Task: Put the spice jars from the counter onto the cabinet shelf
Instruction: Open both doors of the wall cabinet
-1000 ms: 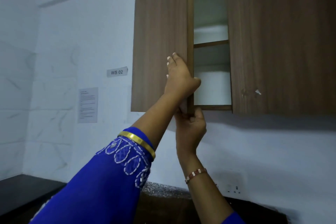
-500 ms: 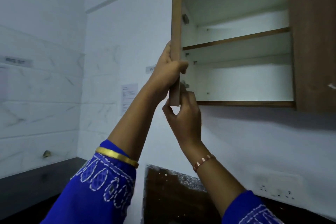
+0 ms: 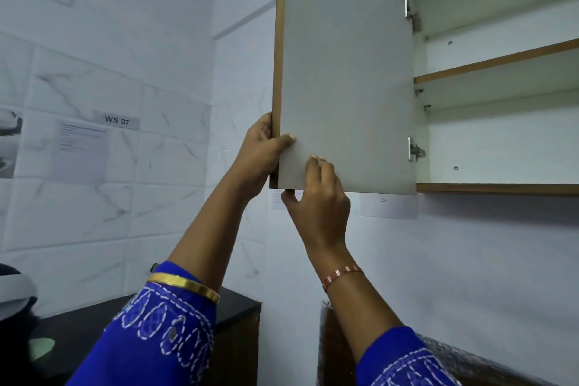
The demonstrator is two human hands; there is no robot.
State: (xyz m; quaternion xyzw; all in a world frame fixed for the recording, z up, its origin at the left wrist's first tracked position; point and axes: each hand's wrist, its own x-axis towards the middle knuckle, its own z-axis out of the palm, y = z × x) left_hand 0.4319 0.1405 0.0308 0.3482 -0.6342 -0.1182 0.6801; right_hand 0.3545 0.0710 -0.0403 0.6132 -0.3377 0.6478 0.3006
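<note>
The wall cabinet's left door (image 3: 344,72) is swung wide, showing its pale inner face. My left hand (image 3: 260,153) grips the door's free edge near the bottom, thumb on the inner face. My right hand (image 3: 319,194) pinches the door's lower corner from below, fingers on the inner face and thumb under the edge. Inside the cabinet, a middle shelf (image 3: 501,64) and the bottom shelf (image 3: 501,188) show bare white surfaces. No spice jars are in view.
A dark counter (image 3: 238,304) runs below at the corner of the white tiled walls, with another counter section (image 3: 438,354) lower right. Metal hinges (image 3: 415,150) sit at the door's right side. A sign reading WS 07 (image 3: 117,120) and paper notices hang on the walls.
The cabinet door has swung from nearly closed to wide open, with both hands staying on its lower edge. My view has turned left, bringing the side wall into sight.
</note>
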